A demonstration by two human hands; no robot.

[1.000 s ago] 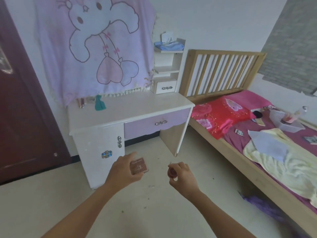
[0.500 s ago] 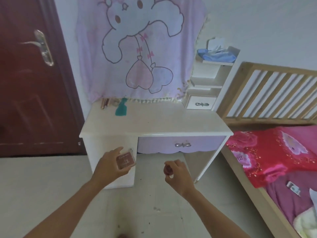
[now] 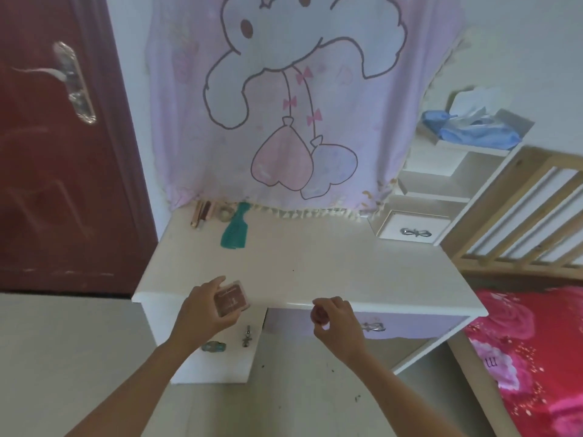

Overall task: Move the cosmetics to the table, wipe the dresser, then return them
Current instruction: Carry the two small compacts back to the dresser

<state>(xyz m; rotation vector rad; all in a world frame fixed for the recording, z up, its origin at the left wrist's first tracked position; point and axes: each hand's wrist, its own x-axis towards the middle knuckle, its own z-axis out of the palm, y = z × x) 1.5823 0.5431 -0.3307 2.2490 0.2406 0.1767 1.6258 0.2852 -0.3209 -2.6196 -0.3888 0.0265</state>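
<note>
The white dresser [image 3: 331,263] fills the middle of the view. At its front edge my left hand [image 3: 202,310] holds a flat brown square compact [image 3: 231,298]. To the right, my right hand [image 3: 339,323] is closed around a small round reddish-brown cosmetic [image 3: 318,315], just below the dresser's front edge. At the back left of the top lie a teal comb [image 3: 235,230], two slim pink-gold tubes [image 3: 200,213] and a small round jar [image 3: 225,212].
A pink cartoon cloth [image 3: 284,99] hangs behind the dresser. A small shelf unit [image 3: 441,190] with a blue tissue pack [image 3: 473,130] stands at the back right. A dark red door [image 3: 63,137] is left, a wooden bed [image 3: 530,310] right.
I have come closer to the dresser. Both hands, still holding their cosmetics, now reach its front edge.
</note>
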